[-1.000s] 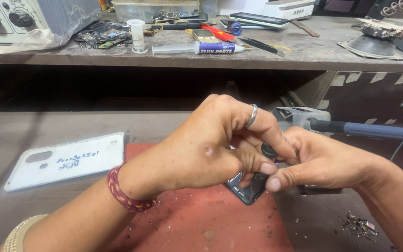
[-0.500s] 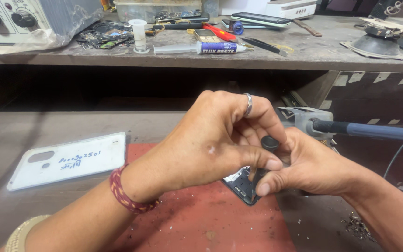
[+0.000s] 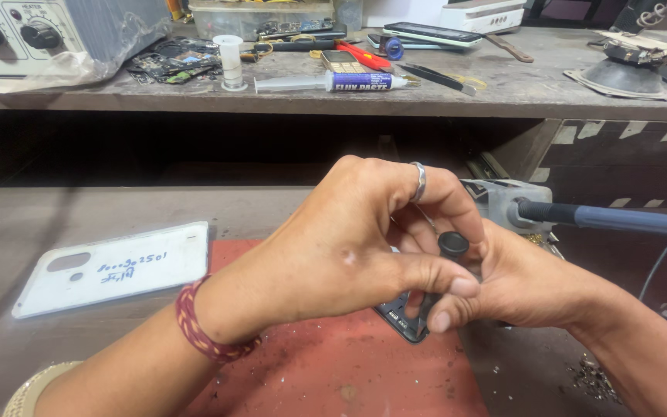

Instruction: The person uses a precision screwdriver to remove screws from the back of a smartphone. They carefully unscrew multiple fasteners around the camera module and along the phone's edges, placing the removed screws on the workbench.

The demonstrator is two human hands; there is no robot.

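Left hand (image 3: 349, 259), silver ring on one finger and red braided band at the wrist, is curled tight over the work; thumb and fingers are closed around a thin black tool with a round black cap (image 3: 452, 244). Right hand (image 3: 519, 282) is pressed against the left, fingers bent in; a small dark flat circuit board (image 3: 404, 318) is pinched between its fingertips and the left thumb. The board is held tilted just above the red rubber work mat (image 3: 333, 371), lower corner close to it; contact cannot be told. The tool shaft is mostly hidden by the fingers.

White plastic phone back cover (image 3: 113, 266) lies flat left of the mat, handwriting on it. Blue-handled tool (image 3: 619, 220) rests right of the hands. A syringe of paste (image 3: 333, 81) lies on the upper shelf.
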